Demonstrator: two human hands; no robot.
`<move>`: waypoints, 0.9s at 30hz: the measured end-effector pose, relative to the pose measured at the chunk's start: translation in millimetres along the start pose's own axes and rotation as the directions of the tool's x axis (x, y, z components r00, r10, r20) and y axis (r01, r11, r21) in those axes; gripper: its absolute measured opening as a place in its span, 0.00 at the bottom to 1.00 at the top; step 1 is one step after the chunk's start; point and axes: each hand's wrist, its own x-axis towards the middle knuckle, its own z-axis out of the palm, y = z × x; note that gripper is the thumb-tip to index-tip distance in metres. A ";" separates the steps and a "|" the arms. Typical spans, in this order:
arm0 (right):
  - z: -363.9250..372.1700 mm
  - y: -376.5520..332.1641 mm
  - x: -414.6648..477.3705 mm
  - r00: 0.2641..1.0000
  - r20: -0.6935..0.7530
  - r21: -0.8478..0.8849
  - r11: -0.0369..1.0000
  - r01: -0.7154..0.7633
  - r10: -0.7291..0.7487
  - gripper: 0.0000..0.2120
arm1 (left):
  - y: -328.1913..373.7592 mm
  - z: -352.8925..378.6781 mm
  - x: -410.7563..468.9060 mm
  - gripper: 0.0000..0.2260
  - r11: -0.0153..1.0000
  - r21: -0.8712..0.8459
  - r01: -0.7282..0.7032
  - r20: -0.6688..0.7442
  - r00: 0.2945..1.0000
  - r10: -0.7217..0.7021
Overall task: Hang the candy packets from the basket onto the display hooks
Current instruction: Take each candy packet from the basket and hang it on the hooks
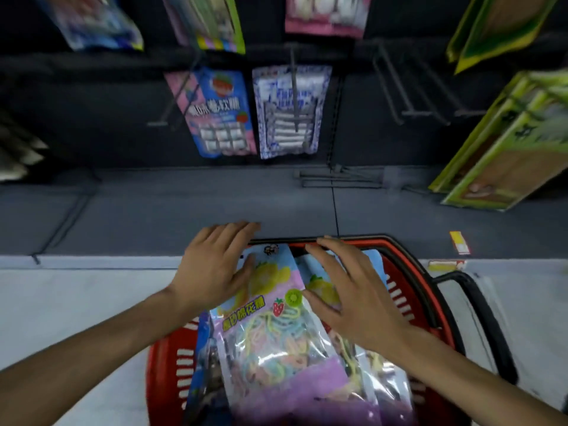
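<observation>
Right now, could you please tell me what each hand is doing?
Left hand: open, over the top candy packet, holding nothing.
Right hand: open, fingers spread, holding nothing.

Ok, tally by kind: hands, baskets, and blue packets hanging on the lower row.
Hands: 2, left hand and right hand
Baskets: 1, red basket
Blue lower-row packets: 2, blue-and-pink packet and blue-and-white packet
Total: 5

A dark grey display wall [92, 118] fills the upper view, dimly lit. Below it a lighter grey base shelf [153, 210] juts forward, split by a thin vertical seam [335, 207]. A yellow tag [459, 241] lies at the shelf's front edge. The floor [61, 302] is pale grey.
</observation>
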 end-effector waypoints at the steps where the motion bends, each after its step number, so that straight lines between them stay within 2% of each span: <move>1: -4.3 -2.6 -1.7 1.000 -0.016 -0.002 1.000 -0.010 0.010 0.29 | 4.0 -7.4 3.0 0.22 0.999 0.014 0.031 -0.018 0.999 -0.031; 6: -38.4 -13.8 -11.9 0.992 0.022 -0.034 0.992 -0.124 0.125 0.31 | 24.6 -43.3 6.6 0.23 0.991 0.057 0.124 -0.042 0.992 -0.122; 10: -67.9 -19.9 -14.9 0.985 0.002 -0.058 0.983 -0.172 0.172 0.31 | 38.5 -79.2 -0.6 0.22 0.982 0.114 0.149 -0.122 0.983 -0.136; 18: -140.1 -64.7 6.9 0.995 -0.027 -0.121 0.988 -0.099 0.097 0.31 | 48.1 -177.9 40.3 0.19 0.947 0.315 0.066 -0.128 0.991 -0.026; 20: -154.5 -79.3 16.4 0.997 -0.055 -0.115 0.991 -0.068 0.062 0.30 | 48.6 -200.0 57.3 0.18 0.921 0.373 0.111 -0.078 0.993 -0.088; 24: -169.4 -97.4 28.6 0.995 -0.077 -0.136 0.989 -0.066 0.056 0.30 | 54.0 -218.7 69.5 0.20 0.900 0.349 0.260 -0.011 0.962 -0.273; 27: -171.3 -96.6 26.7 0.996 -0.064 -0.140 0.988 -0.070 0.061 0.30 | 62.4 -210.4 50.3 0.18 0.917 0.319 0.237 -0.048 0.971 -0.234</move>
